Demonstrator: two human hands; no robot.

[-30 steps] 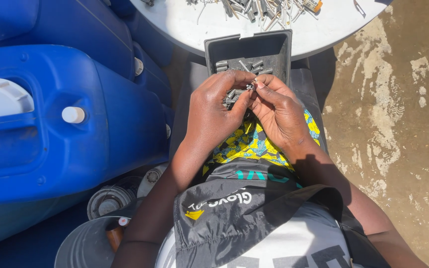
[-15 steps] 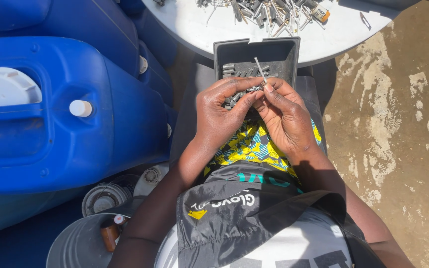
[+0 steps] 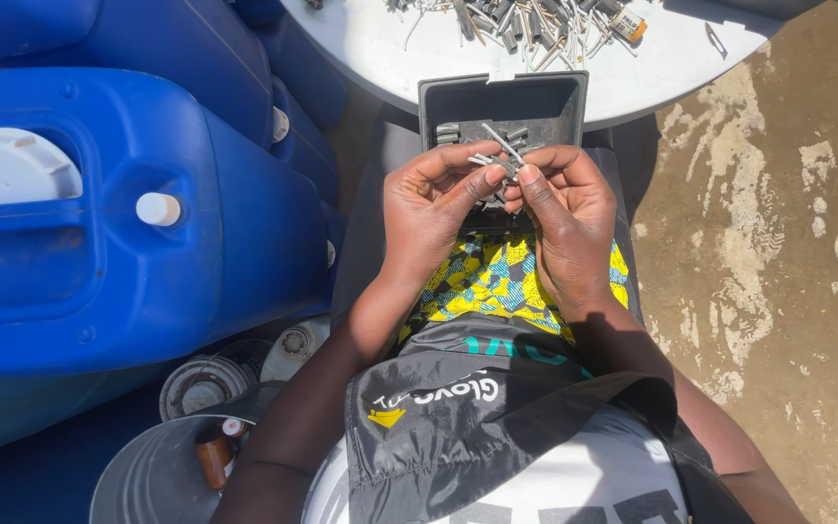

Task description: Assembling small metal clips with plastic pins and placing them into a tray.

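In the head view, our hands sit a little lower in the frame than half a second ago, and the white round table (image 3: 691, 68) has slid toward the top edge; the thin metal pin that pointed up from our fingers now leans toward the upper left.

Our left hand (image 3: 434, 209) and right hand (image 3: 564, 213) meet at centre frame, fingertips pinched shut together on a small bundle of grey metal pins (image 3: 497, 160). The bundle is held just above the near edge of a dark grey rectangular plastic tray (image 3: 438, 102), which lies in the upper middle of the frame with its far rim under the table edge. Inside the tray we see a few more short grey metal pieces lying loose on its floor.

On the table, at the top of the frame, lies a scattered heap of metal pieces (image 3: 526, 19).

The left of the frame is filled by a blue plastic jerrycan (image 3: 196, 281) with a white cap (image 3: 14, 167). At lower left, a grey round tin (image 3: 147, 480) holds a small brown bottle (image 3: 213, 458).
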